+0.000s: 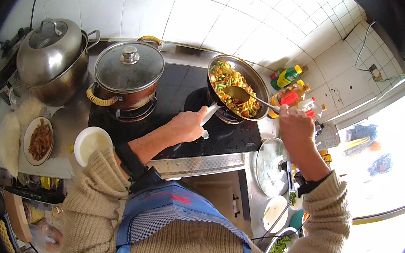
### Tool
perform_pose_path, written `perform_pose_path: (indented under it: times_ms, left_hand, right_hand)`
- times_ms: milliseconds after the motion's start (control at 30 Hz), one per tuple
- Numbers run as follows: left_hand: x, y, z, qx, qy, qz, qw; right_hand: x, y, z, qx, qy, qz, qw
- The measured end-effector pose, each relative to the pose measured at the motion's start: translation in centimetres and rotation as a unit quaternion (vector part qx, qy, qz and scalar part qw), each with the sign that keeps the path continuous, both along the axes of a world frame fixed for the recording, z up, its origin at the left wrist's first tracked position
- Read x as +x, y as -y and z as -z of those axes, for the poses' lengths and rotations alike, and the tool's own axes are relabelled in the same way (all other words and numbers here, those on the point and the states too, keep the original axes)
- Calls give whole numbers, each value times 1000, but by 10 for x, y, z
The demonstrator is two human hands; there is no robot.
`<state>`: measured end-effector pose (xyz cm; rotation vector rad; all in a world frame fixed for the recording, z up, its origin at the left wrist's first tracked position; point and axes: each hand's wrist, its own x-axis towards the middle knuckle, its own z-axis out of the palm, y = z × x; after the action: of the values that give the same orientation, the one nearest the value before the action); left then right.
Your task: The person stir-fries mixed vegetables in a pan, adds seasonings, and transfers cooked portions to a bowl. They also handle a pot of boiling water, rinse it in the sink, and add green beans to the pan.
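Evidently, our main concern is the pan (262, 87), which sits on the stove (179, 89) with chopped food (227, 73) heaped in it and reaching near the rim at its upper left. We find the left hand (189, 125) closed around the pan's handle and the right hand (297, 124) grasping the ladle (237, 94), whose bowl rests in the food. We cannot tell whether the burner beneath is lit.

We note the following risks. A hard push of the ladle could carry food over the pan's rim, since the load is full and the wall low. Should the left hand slacken, the same push could slide or tip the pan, as we see no other hand steadying it. Bottles (288, 77) stand just to the right of the pan; a wide swing of the right hand could knock one over. The glass lid (268, 165) lies below and to the right of the pan, near the right forearm, where a sleeve (327, 209) might catch it. To the pan's left, the lidded pot (129, 69) could be struck if the pan were swung that way.
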<state>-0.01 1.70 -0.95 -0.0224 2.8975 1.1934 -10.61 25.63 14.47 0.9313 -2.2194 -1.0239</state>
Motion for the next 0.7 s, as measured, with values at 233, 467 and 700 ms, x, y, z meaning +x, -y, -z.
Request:
perform_pose_path:
  times_ms: [233, 467, 700]
  left_hand:
    - [1, -1, -4, 0, -5, -4, 1000]
    - [0, 2, 3, 9, 15, -17, 1000]
    - [1, -1, -6, 19, 20, -6, 1000]
  right_hand:
    - [-37, -3, 29, -66, 0, 73, 995]
    - [-25, -17, -17, -95, 62, 177, 978]
    - [-96, 8, 4, -162, -5, 27, 986]
